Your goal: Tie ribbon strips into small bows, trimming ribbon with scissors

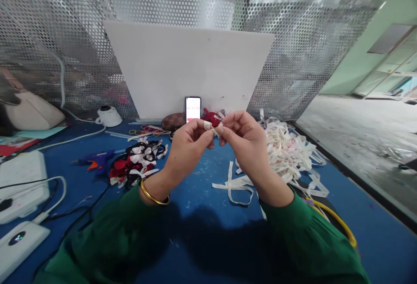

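Note:
Above the blue table, my left hand [190, 145] and my right hand [246, 140] meet fingertip to fingertip. Between them they pinch a small cream fabric ribbon [214, 130], mostly covered by the fingers. Both hands are closed on it, thumbs against index fingers. Below my right hand lie loose white ribbon strips [230, 185], one curled into a loop. To the right is a large heap of cream ribbon strips [285, 149]. Left of my left hand sits a pile of finished-looking bows [135, 160] in red, white and black.
A blue glue gun [97, 160] lies at the left, near white power units [22, 179] and black cables. A lit phone [193, 108] leans before a white board [192, 67]. Behind my hands are red fabric pieces [210, 117]. A yellow ring [339, 221] lies at the right.

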{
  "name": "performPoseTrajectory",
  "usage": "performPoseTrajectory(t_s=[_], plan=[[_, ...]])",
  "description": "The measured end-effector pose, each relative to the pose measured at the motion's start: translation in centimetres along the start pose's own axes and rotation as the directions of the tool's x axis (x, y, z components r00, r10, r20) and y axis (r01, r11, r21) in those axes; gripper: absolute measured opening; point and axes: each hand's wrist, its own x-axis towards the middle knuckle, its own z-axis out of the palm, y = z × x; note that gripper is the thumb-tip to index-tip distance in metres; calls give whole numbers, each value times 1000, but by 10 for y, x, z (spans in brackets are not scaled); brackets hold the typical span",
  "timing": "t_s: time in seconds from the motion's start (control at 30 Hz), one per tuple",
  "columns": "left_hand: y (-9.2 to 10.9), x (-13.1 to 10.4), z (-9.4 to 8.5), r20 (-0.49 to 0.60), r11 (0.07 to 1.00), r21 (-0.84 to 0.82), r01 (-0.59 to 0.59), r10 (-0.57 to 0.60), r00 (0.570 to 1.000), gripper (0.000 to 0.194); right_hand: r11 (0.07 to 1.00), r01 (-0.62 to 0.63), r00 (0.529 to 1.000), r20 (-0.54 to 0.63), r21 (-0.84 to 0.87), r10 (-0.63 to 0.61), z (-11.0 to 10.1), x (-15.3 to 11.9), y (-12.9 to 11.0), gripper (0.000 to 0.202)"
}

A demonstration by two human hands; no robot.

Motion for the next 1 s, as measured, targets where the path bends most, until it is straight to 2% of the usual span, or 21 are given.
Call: performPoseTrajectory(t_s=[0.17, 0.33, 0.47, 0.6, 0.73, 1.0], plan=[[-1, 1, -3, 29, 994, 102, -50, 47, 998, 4, 999, -19, 998, -57, -30, 18, 1, 0, 1, 19], [-2, 1, -3, 33, 980, 171, -102, 98, 995, 6, 997, -15, 995, -100, -75, 8, 3, -3, 2, 14], [1, -1, -1, 25, 986, 141, -90, 87, 996, 6, 973, 60, 992, -93, -223, -82, 4, -5, 4, 9], [3, -1, -1, -24, 993, 97, -65, 68, 997, 7, 927, 163, 982, -31, -337, -184, 4, -7, 3, 9], [-1, 0, -3, -53, 998, 43, -56, 58, 997, 10, 888, 248, 966, 26, -388, -258, 5, -8, 1, 11], [-5, 1, -6, -26, 998, 32, -50, 51, 998, 11, 855, 282, 953, 23, -435, -302, 7, -10, 3, 14]])
